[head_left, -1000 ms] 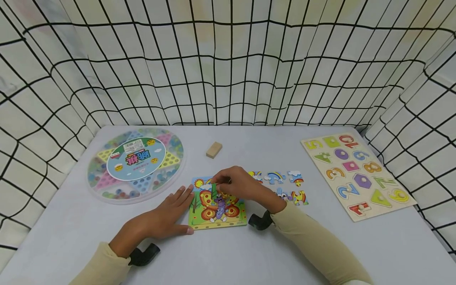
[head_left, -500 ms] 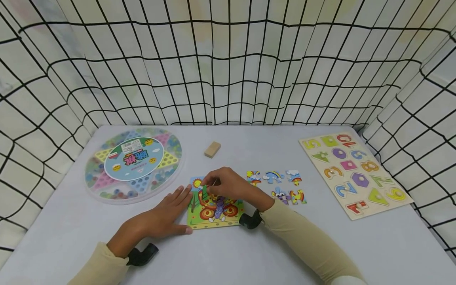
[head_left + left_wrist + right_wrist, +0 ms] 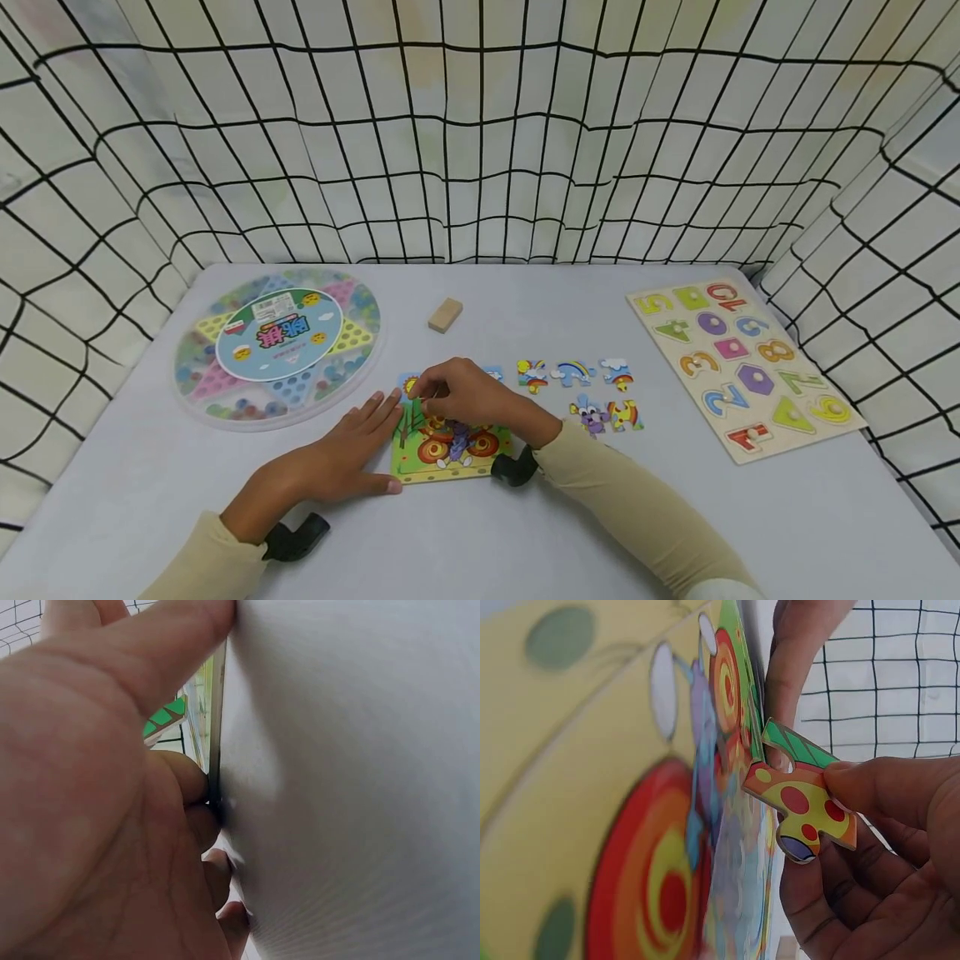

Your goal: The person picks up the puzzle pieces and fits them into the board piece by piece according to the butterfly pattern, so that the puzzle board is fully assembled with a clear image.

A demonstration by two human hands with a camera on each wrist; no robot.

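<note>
Using the puzzle board as landmark. Left hand lies flat at its left edge, fingers straight, thumb spread apart from them at the near corner; we judge it is steadying the board. Right hand is over the board's far half, thumb and fingers clamped on a spotted piece, tilted. Whether it touches the board, we cannot tell. Loose pieces lie to the board's right. We read the step as fitting this piece; next calls for turning it flat, matching tabs, pressing down.
</note>
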